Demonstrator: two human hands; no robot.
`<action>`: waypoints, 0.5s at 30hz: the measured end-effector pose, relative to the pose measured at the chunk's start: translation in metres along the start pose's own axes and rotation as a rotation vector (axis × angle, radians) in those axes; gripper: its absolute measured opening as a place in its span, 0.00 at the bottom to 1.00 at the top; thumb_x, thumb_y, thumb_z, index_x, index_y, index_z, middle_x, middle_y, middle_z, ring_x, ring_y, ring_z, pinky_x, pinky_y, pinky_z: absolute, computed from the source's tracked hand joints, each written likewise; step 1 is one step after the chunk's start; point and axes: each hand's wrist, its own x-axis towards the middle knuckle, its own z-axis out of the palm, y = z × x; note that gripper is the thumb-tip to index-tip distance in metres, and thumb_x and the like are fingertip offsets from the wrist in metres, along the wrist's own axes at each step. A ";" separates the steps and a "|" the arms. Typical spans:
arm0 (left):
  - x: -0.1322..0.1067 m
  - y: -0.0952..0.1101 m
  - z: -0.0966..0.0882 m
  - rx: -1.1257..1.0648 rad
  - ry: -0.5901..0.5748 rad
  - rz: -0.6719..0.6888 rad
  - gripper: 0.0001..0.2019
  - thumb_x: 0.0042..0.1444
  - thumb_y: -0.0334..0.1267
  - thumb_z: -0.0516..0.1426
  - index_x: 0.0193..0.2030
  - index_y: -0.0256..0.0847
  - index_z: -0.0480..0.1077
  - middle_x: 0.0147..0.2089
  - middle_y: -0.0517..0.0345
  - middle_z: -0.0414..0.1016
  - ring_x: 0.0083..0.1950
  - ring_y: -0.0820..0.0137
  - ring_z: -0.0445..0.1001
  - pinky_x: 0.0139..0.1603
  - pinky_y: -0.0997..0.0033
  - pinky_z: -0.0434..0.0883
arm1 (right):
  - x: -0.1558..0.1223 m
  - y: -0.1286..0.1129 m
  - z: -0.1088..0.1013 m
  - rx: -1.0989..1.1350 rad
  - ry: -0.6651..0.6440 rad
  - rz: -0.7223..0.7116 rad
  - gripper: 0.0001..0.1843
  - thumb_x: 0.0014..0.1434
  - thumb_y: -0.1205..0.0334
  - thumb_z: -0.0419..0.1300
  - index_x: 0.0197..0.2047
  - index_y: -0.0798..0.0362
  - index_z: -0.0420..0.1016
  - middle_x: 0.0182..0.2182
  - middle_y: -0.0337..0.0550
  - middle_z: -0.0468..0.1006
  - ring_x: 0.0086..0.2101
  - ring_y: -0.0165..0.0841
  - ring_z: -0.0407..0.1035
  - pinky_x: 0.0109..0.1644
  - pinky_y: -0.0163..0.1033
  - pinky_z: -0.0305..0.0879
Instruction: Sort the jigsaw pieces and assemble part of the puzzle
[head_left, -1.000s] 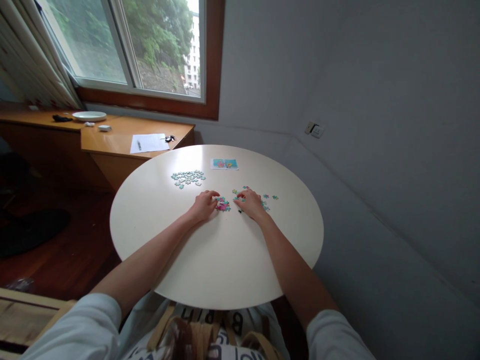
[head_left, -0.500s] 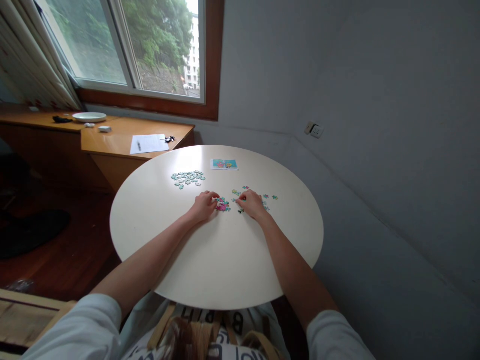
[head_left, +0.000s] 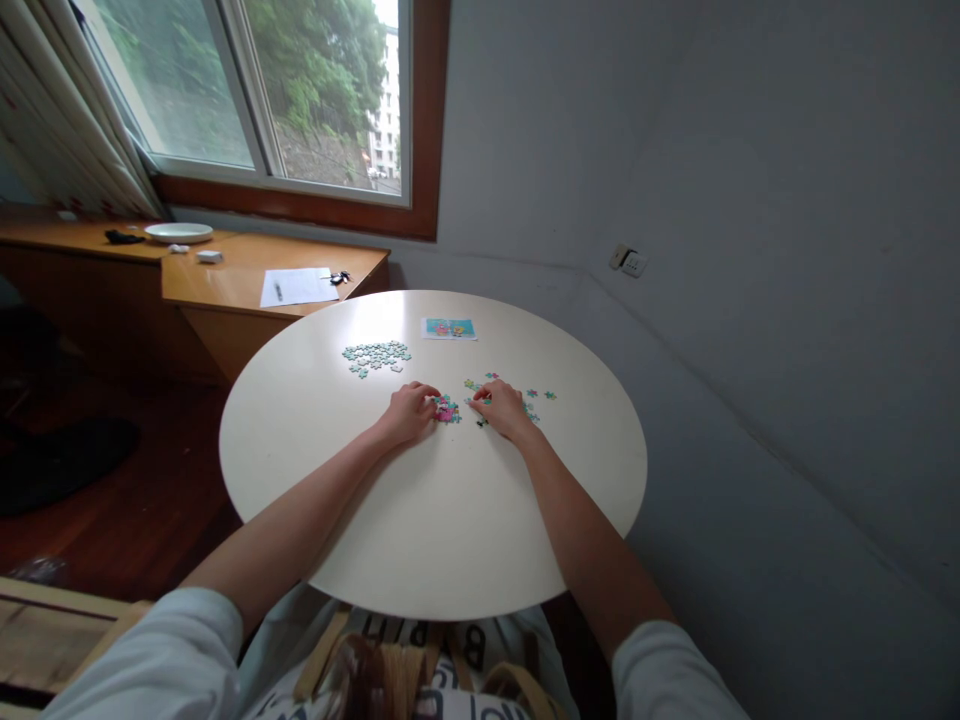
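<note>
A small joined section of jigsaw puzzle [head_left: 448, 410], pink and teal, lies flat near the middle of the white round table [head_left: 420, 530]. My left hand [head_left: 412, 412] rests at its left side, with curled fingers and thumb gripping its edge. Just to the right, my right hand [head_left: 501, 408] is closed in a pinch on a small teal puzzle piece at its fingertips, close to the tabletop. Loose colourful pieces lie around the right hand, among them a yellow-green piece [head_left: 470, 384] and a dark-marked piece [head_left: 482, 422]. The palm hides some of them.
A spread of pale teal puzzle pieces [head_left: 377, 356] lies at the back left of the table. The picture card [head_left: 448, 329] is at the far side. Beyond stands a wooden desk [head_left: 247, 270] with paper [head_left: 298, 287], keys [head_left: 340, 278] and a white plate [head_left: 178, 233].
Both hands stay almost where they were. The fingers of my right hand have shifted very slightly around the small piece; the puzzle section has not visibly moved.
</note>
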 end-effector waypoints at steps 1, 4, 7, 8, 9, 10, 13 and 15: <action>0.000 0.000 0.000 0.004 -0.003 0.011 0.13 0.54 0.33 0.52 0.43 0.43 0.74 0.44 0.53 0.74 0.46 0.63 0.71 0.51 0.62 0.68 | 0.000 0.000 0.000 0.002 0.000 -0.001 0.05 0.54 0.60 0.62 0.32 0.52 0.77 0.40 0.44 0.75 0.42 0.36 0.67 0.51 0.44 0.55; -0.002 0.002 -0.001 0.004 -0.017 0.057 0.12 0.54 0.34 0.53 0.44 0.43 0.74 0.45 0.54 0.76 0.48 0.62 0.70 0.52 0.61 0.66 | 0.001 0.001 0.001 0.008 0.012 -0.004 0.05 0.54 0.60 0.63 0.32 0.53 0.76 0.40 0.45 0.75 0.43 0.37 0.67 0.51 0.44 0.55; -0.003 0.003 -0.001 -0.006 -0.019 0.067 0.12 0.54 0.34 0.54 0.44 0.44 0.74 0.41 0.56 0.77 0.48 0.62 0.70 0.51 0.62 0.66 | 0.002 0.002 0.003 0.035 0.031 -0.019 0.05 0.52 0.60 0.64 0.31 0.53 0.75 0.37 0.43 0.76 0.40 0.35 0.68 0.50 0.44 0.56; -0.003 0.003 -0.001 -0.008 -0.021 0.061 0.12 0.54 0.34 0.54 0.44 0.45 0.74 0.39 0.56 0.77 0.48 0.62 0.70 0.51 0.63 0.66 | 0.002 0.002 0.004 0.051 0.038 -0.027 0.05 0.52 0.61 0.64 0.31 0.52 0.75 0.35 0.42 0.76 0.38 0.34 0.68 0.49 0.43 0.57; -0.003 0.004 -0.001 -0.010 -0.023 0.052 0.12 0.55 0.33 0.54 0.44 0.45 0.74 0.38 0.56 0.77 0.48 0.62 0.70 0.51 0.63 0.66 | 0.002 0.003 0.004 0.069 0.042 -0.035 0.04 0.51 0.62 0.64 0.31 0.52 0.74 0.33 0.41 0.76 0.37 0.33 0.68 0.48 0.42 0.57; -0.004 0.004 -0.001 -0.012 -0.026 0.043 0.12 0.55 0.33 0.54 0.44 0.45 0.74 0.37 0.56 0.77 0.48 0.62 0.70 0.51 0.64 0.66 | 0.002 0.003 0.004 0.091 0.045 -0.045 0.04 0.51 0.63 0.64 0.31 0.52 0.74 0.32 0.40 0.76 0.36 0.33 0.68 0.47 0.41 0.58; -0.004 0.005 -0.002 -0.019 -0.031 0.026 0.11 0.55 0.34 0.54 0.44 0.45 0.74 0.38 0.56 0.77 0.49 0.62 0.70 0.51 0.64 0.66 | 0.002 0.003 0.005 0.156 0.039 -0.074 0.02 0.50 0.66 0.64 0.30 0.52 0.75 0.29 0.37 0.76 0.33 0.30 0.68 0.44 0.38 0.60; -0.004 0.006 -0.003 -0.017 -0.033 0.023 0.11 0.56 0.35 0.54 0.44 0.45 0.74 0.38 0.55 0.77 0.49 0.62 0.70 0.51 0.64 0.66 | 0.002 0.002 0.006 0.185 0.031 -0.081 0.03 0.50 0.67 0.64 0.30 0.52 0.75 0.27 0.37 0.76 0.31 0.30 0.68 0.43 0.37 0.60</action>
